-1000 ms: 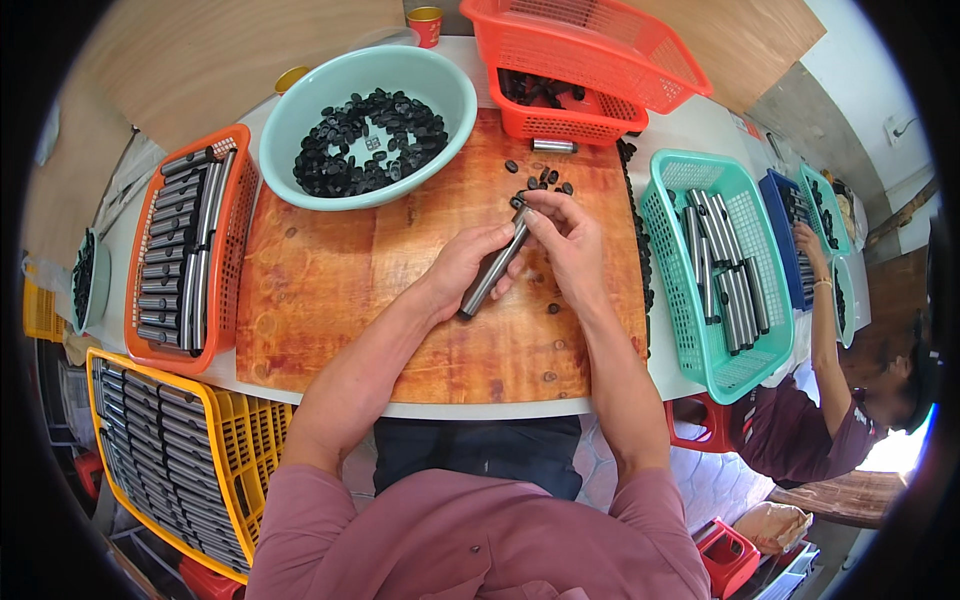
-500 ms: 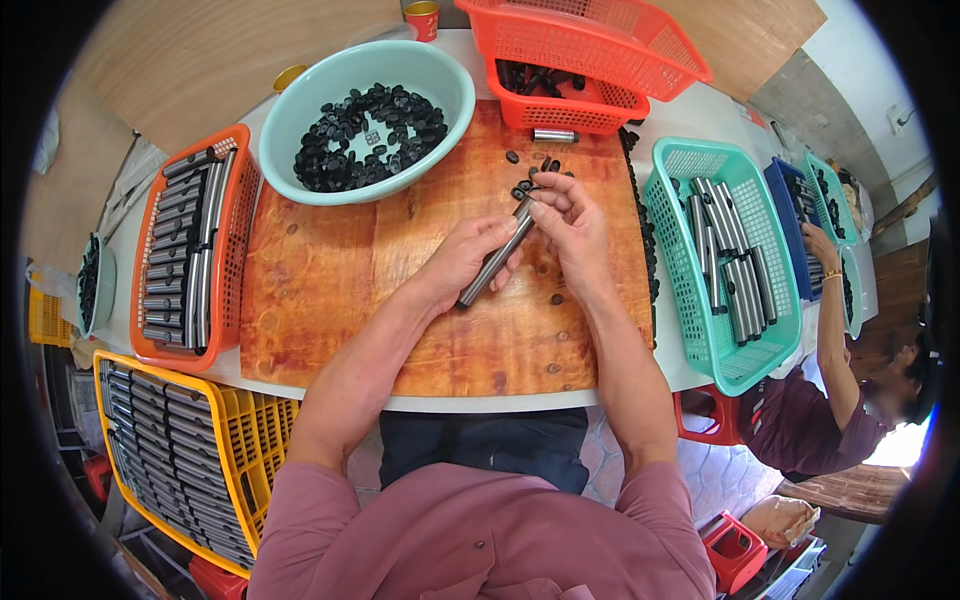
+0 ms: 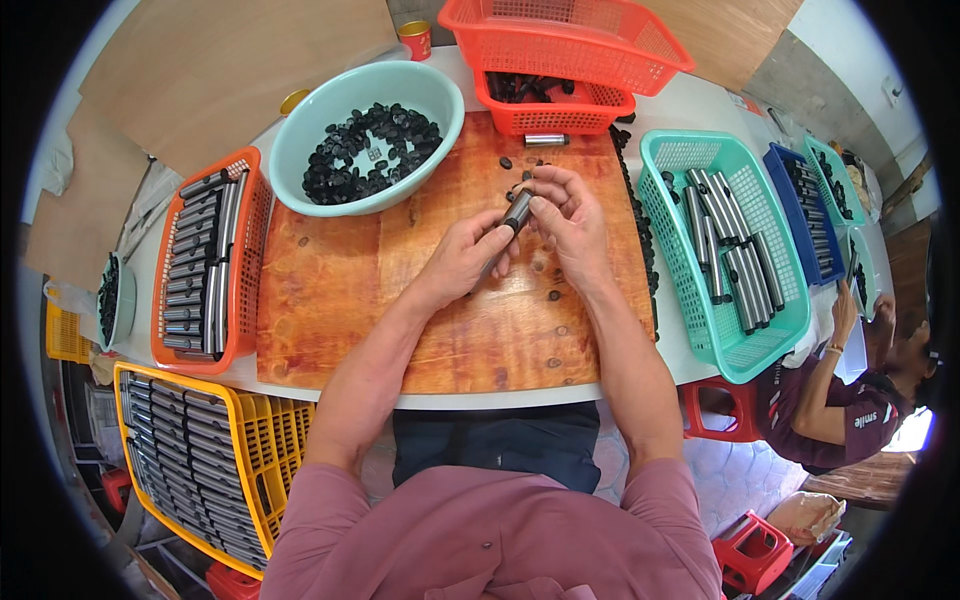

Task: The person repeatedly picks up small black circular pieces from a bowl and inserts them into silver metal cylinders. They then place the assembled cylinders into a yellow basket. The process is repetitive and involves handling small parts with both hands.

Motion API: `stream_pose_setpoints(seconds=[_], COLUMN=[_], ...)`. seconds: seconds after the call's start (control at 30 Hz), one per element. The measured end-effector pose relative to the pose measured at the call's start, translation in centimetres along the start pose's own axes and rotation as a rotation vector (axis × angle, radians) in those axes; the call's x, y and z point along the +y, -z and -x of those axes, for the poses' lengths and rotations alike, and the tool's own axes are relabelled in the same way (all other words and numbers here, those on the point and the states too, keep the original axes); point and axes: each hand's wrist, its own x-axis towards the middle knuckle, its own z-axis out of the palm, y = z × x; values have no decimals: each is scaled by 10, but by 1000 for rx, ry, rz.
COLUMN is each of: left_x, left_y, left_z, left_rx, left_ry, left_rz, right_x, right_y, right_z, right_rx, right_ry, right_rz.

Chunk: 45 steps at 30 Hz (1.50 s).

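My forearms come up side by side over the wooden board [image 3: 400, 300], sleeves of dusty pink pushed back to the elbows; my left hand [image 3: 462, 258] curls around the lower length of a dark metal tube [image 3: 507, 228], fingers wrapped and closed on it, while my right hand [image 3: 568, 218] bends at the wrist and pinches the tube's upper end between thumb and fingertips, so both hands meet above the far half of the board; the tube is smooth, cylindrical and dull grey, tilted with its top leaning away from me; whether a small piece sits under my right fingertips I cannot tell. The board is glossy orange-brown with knots and dark stains; a few small black caps [image 3: 508, 162] lie loose on its far edge. Just beyond the board's far left corner stands a pale teal plastic bowl [image 3: 300, 150], round and smooth, heaped with the same black caps; left of the board an orange mesh basket [image 3: 245, 270] holds tubes in rows; right of the board a teal mesh basket [image 3: 770, 330] holds more tubes; beyond the board sits a red mesh basket [image 3: 560, 45].
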Motion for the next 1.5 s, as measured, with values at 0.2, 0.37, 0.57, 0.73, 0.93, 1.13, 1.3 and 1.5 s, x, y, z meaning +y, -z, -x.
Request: stream_pose_setpoints(seconds=[0.2,0.37,0.57,0.73,0.93,1.13,1.3,1.5], left_x=[0,9,17,7,3,4,8,15], left_y=[-1,8,9,17,17,15,14,18], left_z=[6,22,45,42,44,46,49,48], left_rx=[114,129,145,125,173,204,199,207], left_ry=[-22,-343,-308,-381,-439,-402,-345,-252], left_rz=[-385,-900,-1315,-1516,-1378,-1318,-1206,-1199], right_x=[0,-1,11,25,28,17,11,7], right_y=[3,7,-1,-1,-2,-3,-1,-2], right_z=[-2,-1,2,2,3,5,6,4], right_rx=[-54,-143,-258,-271,-313,-344,-394,-409], right_ry=[-11,-100,-65,-59,-33,-55,-80,-157], right_rz=[44,143,493,539,599,603,619,582])
